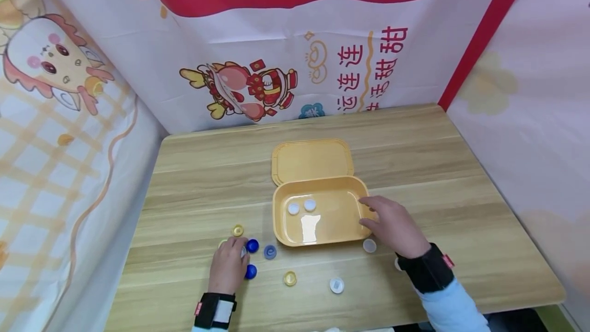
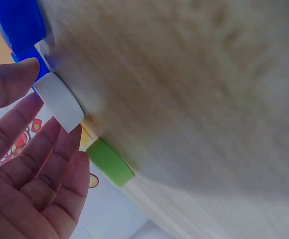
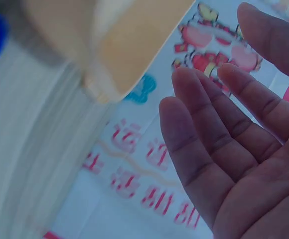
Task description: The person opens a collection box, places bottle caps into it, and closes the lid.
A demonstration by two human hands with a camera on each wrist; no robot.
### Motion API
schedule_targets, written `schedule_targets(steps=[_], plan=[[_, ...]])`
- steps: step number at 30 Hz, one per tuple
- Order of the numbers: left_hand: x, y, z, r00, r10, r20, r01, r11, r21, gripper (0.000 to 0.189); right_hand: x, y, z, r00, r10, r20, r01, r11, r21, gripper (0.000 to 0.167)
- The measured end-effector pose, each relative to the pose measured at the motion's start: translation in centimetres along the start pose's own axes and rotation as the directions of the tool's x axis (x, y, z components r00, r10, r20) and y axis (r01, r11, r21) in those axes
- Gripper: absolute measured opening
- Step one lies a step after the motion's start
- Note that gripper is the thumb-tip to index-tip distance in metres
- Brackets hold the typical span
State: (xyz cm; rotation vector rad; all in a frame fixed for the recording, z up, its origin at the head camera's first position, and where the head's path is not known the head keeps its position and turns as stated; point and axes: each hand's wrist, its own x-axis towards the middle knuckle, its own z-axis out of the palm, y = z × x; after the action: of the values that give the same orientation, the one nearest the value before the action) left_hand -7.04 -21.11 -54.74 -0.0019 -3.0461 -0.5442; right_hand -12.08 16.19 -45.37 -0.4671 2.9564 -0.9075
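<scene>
My left hand (image 1: 228, 265) is low over the left part of the table, among scattered bottle caps. Its thumb and fingertips pinch a white bottle cap (image 2: 60, 102) by the edge, close at the tabletop. Beside those fingers are a green cap (image 2: 109, 162) and a blue cap (image 1: 252, 246); a second blue cap (image 1: 251, 271) lies nearer me. My right hand (image 1: 398, 224) hovers at the right rim of a yellow plastic box (image 1: 322, 240), fingers spread and nothing between them. Inside the box lie two white caps (image 1: 310, 205).
Behind the box, its yellow lid (image 1: 313, 160) lies flat. Loose caps on the table include a gold one (image 1: 290, 278), another gold one (image 1: 237, 230), a greyish-blue one (image 1: 270, 252), a white one (image 1: 337, 285) and a translucent one (image 1: 369, 245). A printed cloth (image 1: 258, 40) hangs behind.
</scene>
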Motion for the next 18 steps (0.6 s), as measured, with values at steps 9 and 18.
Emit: schedule_targets(steps=[9,18], plan=[[-0.3,0.2,-0.4,1.000,-0.017,0.012,0.017,1.000,-0.021,0.036,-3.4,2.9,-1.7,0.990,0.141,-0.006,-0.140,0.990,0.026,0.043],[0.8,1.9,-3.9,0.992,0.096,-0.086,-0.097,0.995,-0.007,0.039,-5.0,4.6,-2.6,0.975,0.223,-0.011,-0.223,0.975,0.026,0.046]])
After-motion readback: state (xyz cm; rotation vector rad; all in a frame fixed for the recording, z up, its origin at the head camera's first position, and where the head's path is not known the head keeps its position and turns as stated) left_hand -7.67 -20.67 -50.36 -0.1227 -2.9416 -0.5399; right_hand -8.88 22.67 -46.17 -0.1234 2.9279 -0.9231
